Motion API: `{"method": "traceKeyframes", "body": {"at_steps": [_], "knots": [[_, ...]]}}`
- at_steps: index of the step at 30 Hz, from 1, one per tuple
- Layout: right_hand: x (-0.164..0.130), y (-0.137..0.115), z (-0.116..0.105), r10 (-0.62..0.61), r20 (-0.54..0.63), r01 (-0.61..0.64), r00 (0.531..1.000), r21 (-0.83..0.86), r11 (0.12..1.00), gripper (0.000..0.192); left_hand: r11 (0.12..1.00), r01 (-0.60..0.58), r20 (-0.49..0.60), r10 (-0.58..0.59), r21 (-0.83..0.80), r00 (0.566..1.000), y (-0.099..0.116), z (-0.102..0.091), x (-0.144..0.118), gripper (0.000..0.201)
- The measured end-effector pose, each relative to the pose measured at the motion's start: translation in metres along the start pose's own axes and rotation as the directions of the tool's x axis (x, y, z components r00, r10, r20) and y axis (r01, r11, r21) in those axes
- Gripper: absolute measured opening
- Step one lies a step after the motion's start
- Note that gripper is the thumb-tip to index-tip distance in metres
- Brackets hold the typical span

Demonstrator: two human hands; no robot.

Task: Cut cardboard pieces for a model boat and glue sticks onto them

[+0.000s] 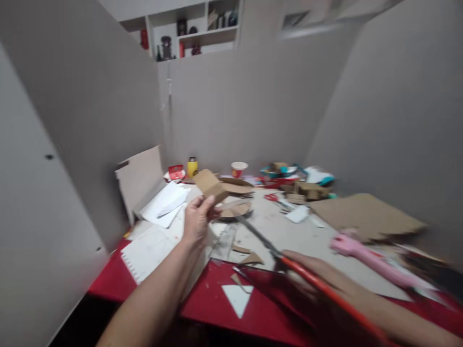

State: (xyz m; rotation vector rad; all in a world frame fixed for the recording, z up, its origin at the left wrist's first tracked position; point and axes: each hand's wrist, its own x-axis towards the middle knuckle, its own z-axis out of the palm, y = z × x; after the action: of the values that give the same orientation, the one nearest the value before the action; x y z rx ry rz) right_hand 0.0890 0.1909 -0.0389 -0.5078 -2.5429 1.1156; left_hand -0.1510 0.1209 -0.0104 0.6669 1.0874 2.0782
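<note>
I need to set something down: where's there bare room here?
Mainly the pale board, between the round cardboard and white paper scrap; a smaller patch of red cloth, left of the white triangle. Crowded: the back, around the cup.

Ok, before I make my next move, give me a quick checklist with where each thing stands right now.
1. Cardboard piece in hand: ok, the left hand holds it.
2. Red-handled tool in hand: ok, the right hand is around its handle.
3. Blade pointing away from the left hand: not ok, it points toward that hand's side.
4. Tool open or shut: cannot tell, that area is blurred.
5. Loose scraps out of the way: not ok, cardboard scraps and a white triangle lie near the table's front edge.
6. Paper cup upright: ok, it stands at the back.
</note>
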Motion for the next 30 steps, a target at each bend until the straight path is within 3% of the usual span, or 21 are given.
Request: {"method": "traceKeyframes", "body": {"at_steps": [5, 10, 20, 30], "knots": [[0.013, -0.018, -0.001, 0.080, -0.012, -0.081, 0.997, -0.071, 0.994, 0.045, 0.999, -0.007, 0.037, 0.009, -0.049, 0.999, -0.004, -0.002, 0.011, 0.025], [0.018, -0.017, 0.007, 0.146, 0.141, -0.170, 0.979, 0.172, 0.970, 0.046, 0.999, -0.033, 0.039, 0.034, -0.030, 0.999, -0.005, -0.002, 0.007, 0.025], [0.023, -0.005, 0.013, 0.115, 0.110, -0.144, 0.987, 0.310, 0.940, 0.045, 0.985, -0.138, 0.040, 0.134, 0.099, 0.990, -0.007, 0.001, 0.001, 0.024], [0.015, -0.011, 0.022, 0.199, 0.108, -0.225, 0.974, 0.368, 0.902, 0.050, 1.000, -0.005, 0.027, 0.005, -0.008, 1.000, -0.010, -0.002, 0.007, 0.026]]}}
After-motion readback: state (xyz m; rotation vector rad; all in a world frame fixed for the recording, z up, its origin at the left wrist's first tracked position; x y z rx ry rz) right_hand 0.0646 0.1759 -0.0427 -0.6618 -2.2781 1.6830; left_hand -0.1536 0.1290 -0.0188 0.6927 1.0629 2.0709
